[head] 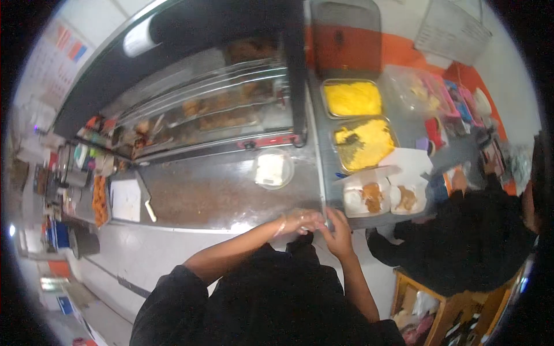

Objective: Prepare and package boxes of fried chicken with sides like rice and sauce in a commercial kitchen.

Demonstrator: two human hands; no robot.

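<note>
My left hand (299, 221), in a clear plastic glove, is held at the counter's front edge, its fingertips meeting those of my bare right hand (338, 232). Whether something small lies between the fingers is too blurred to tell. Beyond them on the steel counter (199, 194) sits a round clear container (273, 169) with white contents. To the right, an open takeaway box (367, 194) holds brown food on something white. Behind it stand two trays of yellow food, one full (353, 98) and one partly emptied (365, 145).
A glass food display case (207, 104) stands at the back. On the left lie a knife (150, 209), a white board (125, 200) and a tray of orange-brown food (100, 201). At right, a person in black (450, 242) stands close by, above a wooden cabinet (441, 311).
</note>
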